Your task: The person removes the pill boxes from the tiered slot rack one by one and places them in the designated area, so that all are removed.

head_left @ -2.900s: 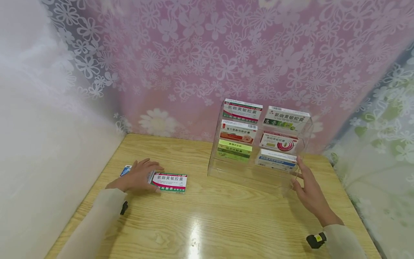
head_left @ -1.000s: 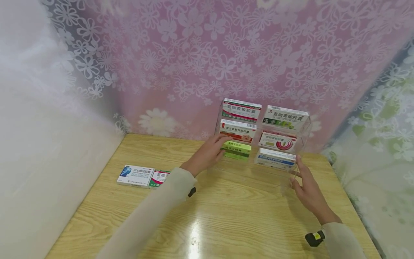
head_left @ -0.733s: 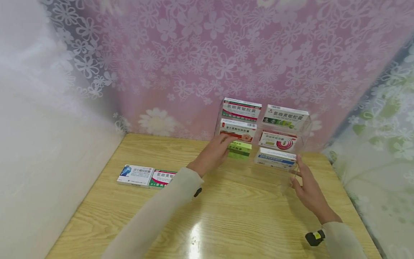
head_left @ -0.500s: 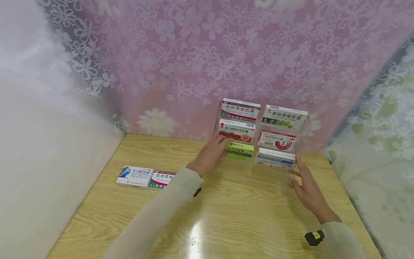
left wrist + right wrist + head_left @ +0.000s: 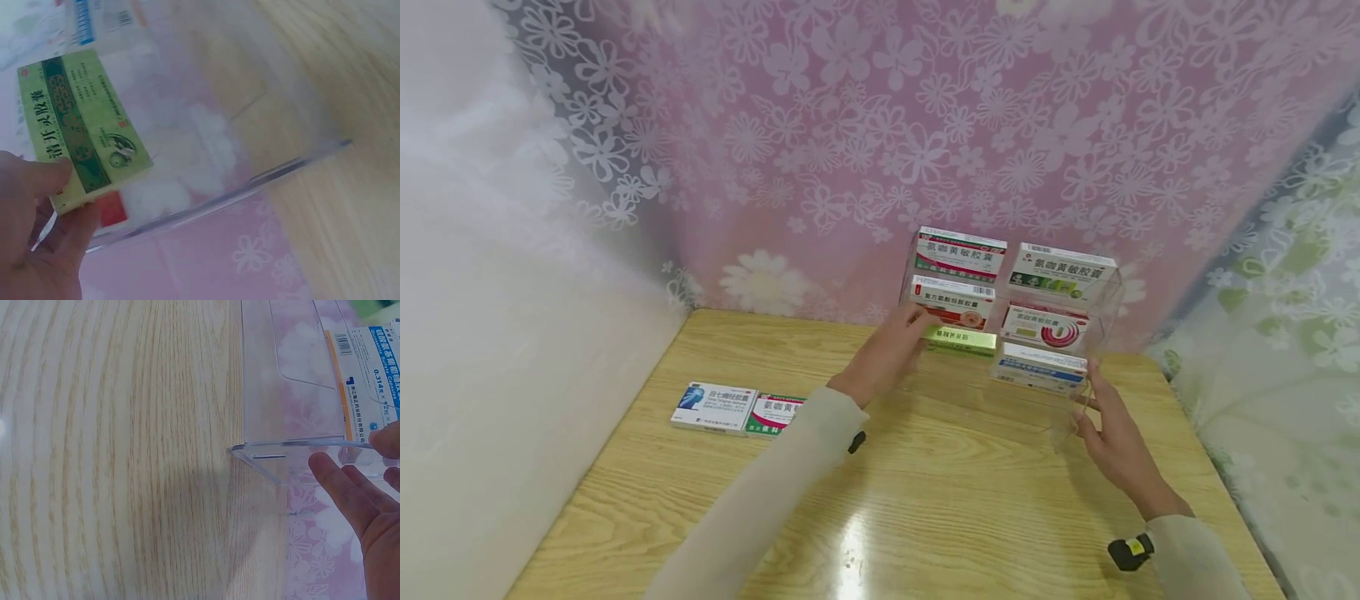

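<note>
One green box sits pinched by one end in my left hand, at the clear rack's lower left, near the table's back edge; my right hand clamps the rack's side. That off-centre grip could let it twist and fall. The left wrist view shows its broad face; the head view, mostly a narrow side.

The green carton reads 清开灵胶囊. In the clear display rack, 氨咖黄敏胶囊 stands on the red-and-green carton, the white-and-green carton and the pink-ringed carton; the red-and-white carton reads 复方氨酚烷胺胶囊. The blue-and-white carton shows 0.314克×12, "Sulfate Capsules" and 浙江海正药业股份有限公司. On the surface, the white carton bears 田七痛经胶囊; the partly hidden second red-and-green carton shows 氨咖. Smaller print is mostly too blurred.
</note>
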A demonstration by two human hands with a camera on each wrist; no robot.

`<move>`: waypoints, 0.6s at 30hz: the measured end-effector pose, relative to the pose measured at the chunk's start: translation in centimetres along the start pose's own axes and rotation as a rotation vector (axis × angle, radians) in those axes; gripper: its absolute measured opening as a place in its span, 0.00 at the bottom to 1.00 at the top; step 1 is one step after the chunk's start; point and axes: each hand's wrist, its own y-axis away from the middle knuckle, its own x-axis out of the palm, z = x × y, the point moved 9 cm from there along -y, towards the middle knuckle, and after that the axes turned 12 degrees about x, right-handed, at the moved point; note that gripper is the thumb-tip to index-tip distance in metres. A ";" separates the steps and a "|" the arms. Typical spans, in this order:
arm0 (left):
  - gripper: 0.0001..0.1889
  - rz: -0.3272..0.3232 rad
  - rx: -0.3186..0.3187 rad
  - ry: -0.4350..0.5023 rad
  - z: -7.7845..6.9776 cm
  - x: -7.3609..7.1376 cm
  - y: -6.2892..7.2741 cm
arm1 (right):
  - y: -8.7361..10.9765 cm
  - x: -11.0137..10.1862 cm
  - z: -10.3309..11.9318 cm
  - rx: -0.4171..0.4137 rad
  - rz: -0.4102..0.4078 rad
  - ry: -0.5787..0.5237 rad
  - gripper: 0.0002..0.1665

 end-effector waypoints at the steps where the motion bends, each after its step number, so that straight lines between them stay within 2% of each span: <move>1: 0.21 -0.030 0.014 0.018 -0.1 -0.7 0.0 | 0.0 0.0 0.0 0.000 -0.003 0.003 0.56; 5: 0.20 -0.108 0.033 0.061 -0.2 -3.5 0.4 | 0.1 -0.1 0.0 -0.003 -0.004 0.015 0.56; 8: 0.21 -0.120 -0.015 0.133 0.5 -5.2 1.4 | 0.1 -0.1 0.2 -0.006 -0.009 0.021 0.57; 13: 0.23 -0.115 -0.140 0.235 2.4 -7.3 4.4 | 0.1 -0.2 0.4 -0.015 -0.014 0.024 0.57; 18: 0.23 -0.109 -0.226 0.243 4.0 -9.4 7.7 | 0.0 -0.2 0.3 0.000 -0.015 0.031 0.57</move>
